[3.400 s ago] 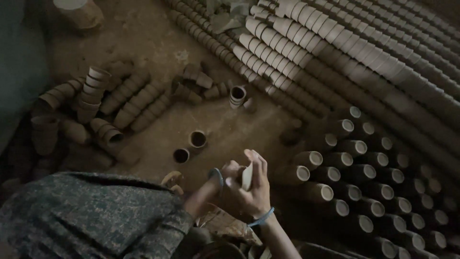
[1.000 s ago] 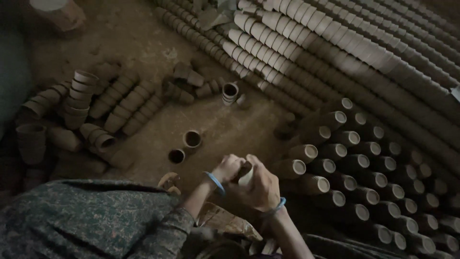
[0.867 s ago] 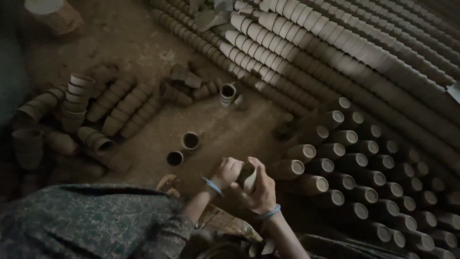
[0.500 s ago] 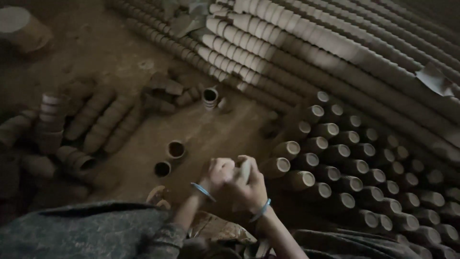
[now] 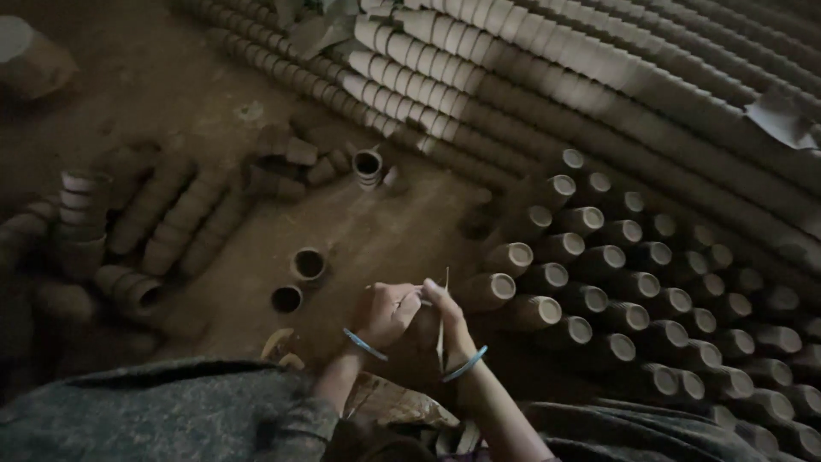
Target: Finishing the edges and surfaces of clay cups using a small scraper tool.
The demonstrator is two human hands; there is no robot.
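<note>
The left hand and right hand are meeting, fingers pinching a thin pale sheet held edge-on. Stacked cups are lying just right of the fingers; two upright cups are standing left on the floor.

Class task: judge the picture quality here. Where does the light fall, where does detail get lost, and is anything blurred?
Head view: dim overall; light catches the stacked cup rows at top; the left cup piles sink into shadow; the hands, left hand and right hand, look slightly soft.

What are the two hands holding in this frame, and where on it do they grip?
Both hands hold one thin, pale flat piece, seen edge-on. The right hand pinches its upper part; the left hand touches it from the side. What kind of thing it is cannot be told.
</note>
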